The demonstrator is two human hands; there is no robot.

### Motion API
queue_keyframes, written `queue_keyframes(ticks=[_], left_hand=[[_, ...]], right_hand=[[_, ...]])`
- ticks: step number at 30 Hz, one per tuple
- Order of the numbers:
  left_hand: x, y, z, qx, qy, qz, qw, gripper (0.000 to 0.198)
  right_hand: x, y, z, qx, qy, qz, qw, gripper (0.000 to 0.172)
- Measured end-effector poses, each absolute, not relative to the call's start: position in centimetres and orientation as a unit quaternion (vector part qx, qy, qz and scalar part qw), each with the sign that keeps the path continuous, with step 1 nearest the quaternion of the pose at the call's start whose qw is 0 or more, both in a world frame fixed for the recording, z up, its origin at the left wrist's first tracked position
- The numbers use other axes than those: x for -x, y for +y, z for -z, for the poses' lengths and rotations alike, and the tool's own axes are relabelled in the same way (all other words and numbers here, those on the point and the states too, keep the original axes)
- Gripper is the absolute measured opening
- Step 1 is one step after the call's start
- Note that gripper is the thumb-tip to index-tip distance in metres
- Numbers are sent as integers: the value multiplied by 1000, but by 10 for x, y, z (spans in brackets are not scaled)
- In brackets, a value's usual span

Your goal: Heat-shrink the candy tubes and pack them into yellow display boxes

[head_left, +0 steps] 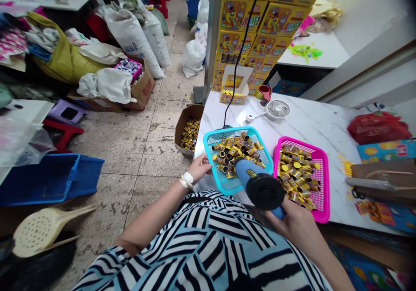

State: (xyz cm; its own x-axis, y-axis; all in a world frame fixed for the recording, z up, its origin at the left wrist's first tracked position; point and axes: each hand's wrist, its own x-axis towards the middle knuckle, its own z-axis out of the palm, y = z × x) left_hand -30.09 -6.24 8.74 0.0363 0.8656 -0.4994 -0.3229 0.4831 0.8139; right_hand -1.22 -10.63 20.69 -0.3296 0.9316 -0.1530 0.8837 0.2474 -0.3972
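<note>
My right hand (292, 221) is wrapped round the handle of a blue and black heat gun (255, 178). Its nozzle points down over a turquoise basket (224, 190) at the table's front edge. Many small yellow-and-black cylinders (227, 152), like little wrapped cups, lie jumbled in it; the gun covers some of them. At the basket's left rim my left hand (199, 168) has its fingers closed on the edge, with a white watch on the wrist. To the right stands a pink basket (326, 187) holding similar cylinders, several with yellow ends up.
Left of the table, a cardboard box (182, 128) on the floor holds more cylinders. Yellow printed boxes (240, 35) are stacked behind, with a black cable hanging before them. A small white fan (277, 109) and a tape dispenser (264, 93) lie on the marbled table (312, 117).
</note>
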Motion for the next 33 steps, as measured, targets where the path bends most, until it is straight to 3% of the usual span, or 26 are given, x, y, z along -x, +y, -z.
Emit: queue_keyframes(ticks=[7, 13, 22, 29, 33], left_hand=[[306, -64, -85, -245, 530, -425, 691, 29], [312, -66, -72, -232, 519, -433, 699, 22], [327, -74, -53, -215, 544, -402, 704, 13], [346, -70, -12, -197, 624, -349, 671, 25], [338, -69, 13, -169, 646, -347, 659, 47]], right_hand=[[36, -103, -201, 539, -818, -195, 53, 42], [52, -103, -208, 491, -820, -290, 42, 31], [33, -75, -200, 736, -663, -122, 62, 39], [5, -80, -218, 789, -568, -229, 48, 48], [14, -66, -210, 806, -559, -175, 87, 53]])
